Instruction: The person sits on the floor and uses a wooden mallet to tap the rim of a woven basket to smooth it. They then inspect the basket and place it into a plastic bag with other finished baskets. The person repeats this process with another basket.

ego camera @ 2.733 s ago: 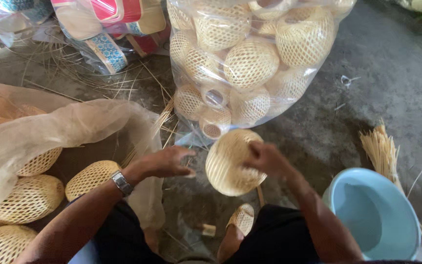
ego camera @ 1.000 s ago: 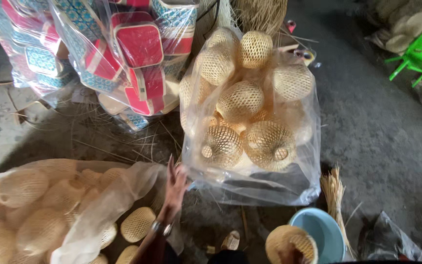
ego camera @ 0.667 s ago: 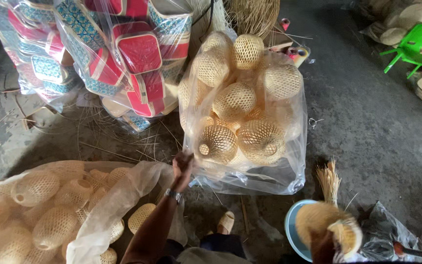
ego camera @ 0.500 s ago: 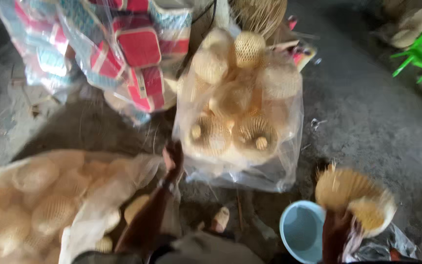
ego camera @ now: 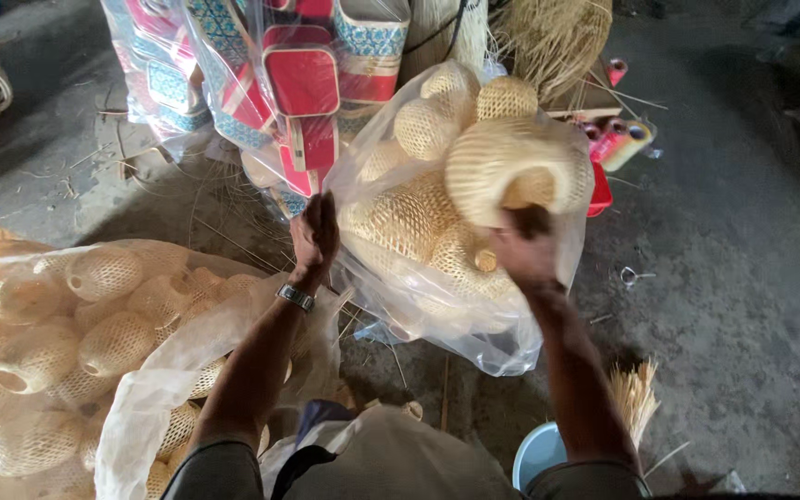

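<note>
A person's right hand [ego camera: 525, 248] is raised at arm's length, fingers closed around the rim of a round woven basket [ego camera: 511, 174], held up against the top of a clear plastic bag [ego camera: 460, 278] stuffed with similar baskets. The left hand [ego camera: 317, 236] reaches forward with the arm nearly straight, a watch [ego camera: 294, 296] on the wrist, fingers pinched on the bag's upper edge. To the left lies a second plastic sack [ego camera: 94, 343] of woven baskets on the concrete floor [ego camera: 724, 278]. Behind stand wrapped red and blue boxes [ego camera: 298, 83]. A light blue bowl [ego camera: 537, 454] sits near the person's knees, beside a bundle of thin straw sticks [ego camera: 636, 398].
</note>
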